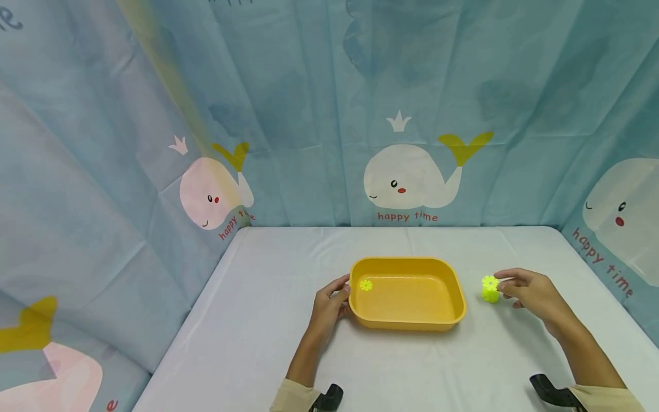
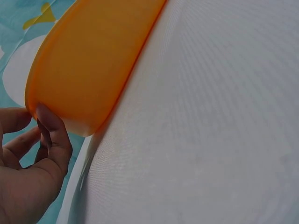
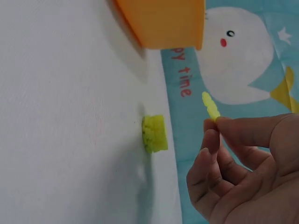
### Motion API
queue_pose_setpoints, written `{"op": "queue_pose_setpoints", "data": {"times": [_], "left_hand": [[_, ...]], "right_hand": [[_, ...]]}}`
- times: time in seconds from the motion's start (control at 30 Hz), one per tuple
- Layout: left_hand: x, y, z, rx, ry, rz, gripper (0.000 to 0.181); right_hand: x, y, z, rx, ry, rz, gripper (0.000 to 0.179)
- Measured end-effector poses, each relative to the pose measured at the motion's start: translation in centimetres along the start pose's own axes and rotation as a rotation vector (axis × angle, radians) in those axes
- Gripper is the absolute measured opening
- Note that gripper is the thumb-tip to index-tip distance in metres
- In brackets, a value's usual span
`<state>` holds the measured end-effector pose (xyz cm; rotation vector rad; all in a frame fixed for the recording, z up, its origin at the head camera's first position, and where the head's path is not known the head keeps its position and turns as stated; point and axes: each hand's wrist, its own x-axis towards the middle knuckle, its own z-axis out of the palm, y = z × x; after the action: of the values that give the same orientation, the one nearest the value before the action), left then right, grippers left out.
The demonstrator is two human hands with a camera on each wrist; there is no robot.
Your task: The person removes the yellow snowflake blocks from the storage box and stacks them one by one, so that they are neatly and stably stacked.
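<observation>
My left hand [image 1: 329, 304] grips the left end of a yellow plastic tray [image 1: 412, 294], thumb on the rim. In the left wrist view, the thumb and fingers [image 2: 55, 128] pinch the corner of the tray. A small yellow-green flower-shaped disc [image 1: 365, 285] lies inside the tray, near its left end. To the tray's right, my right hand [image 1: 532, 293] pinches a similar flower-shaped disc [image 3: 210, 105] between thumb and fingertip, held on edge in the right wrist view. Below that disc, apart from it, a short yellow-green stack [image 3: 155, 134] with scalloped sides sits on the table.
A white cloth covers the table [image 1: 257, 320]. Blue curtains [image 1: 319, 114] printed with whales stand along the back and both sides. A black strap piece [image 1: 553, 392] shows at the right wrist, and another [image 1: 329, 396] at the left.
</observation>
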<state>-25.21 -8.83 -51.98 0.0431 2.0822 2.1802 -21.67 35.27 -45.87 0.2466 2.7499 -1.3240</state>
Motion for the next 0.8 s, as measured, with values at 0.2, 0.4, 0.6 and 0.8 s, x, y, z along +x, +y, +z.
{"op": "queue_pose_setpoints", "data": {"times": [0.2, 0.4, 0.6, 0.8], "left_hand": [[0.0, 0.0, 0.0, 0.0, 0.005, -0.003, 0.043], [0.0, -0.1, 0.0, 0.006, 0.005, -0.002, 0.043], [-0.2, 0.0, 0.0, 0.003, 0.001, -0.001, 0.043], [-0.2, 0.2, 0.0, 0.002, -0.001, -0.007, 0.044]], "right_hand": [[0.3, 1.2, -0.3, -0.012, 0.002, 0.016, 0.044], [0.5, 1.8, -0.4, -0.006, -0.015, 0.035, 0.046], [0.9, 2.1, -0.3, -0.015, -0.016, 0.045, 0.046], [1.0, 2.2, -0.1, -0.015, -0.019, 0.061, 0.048]]}}
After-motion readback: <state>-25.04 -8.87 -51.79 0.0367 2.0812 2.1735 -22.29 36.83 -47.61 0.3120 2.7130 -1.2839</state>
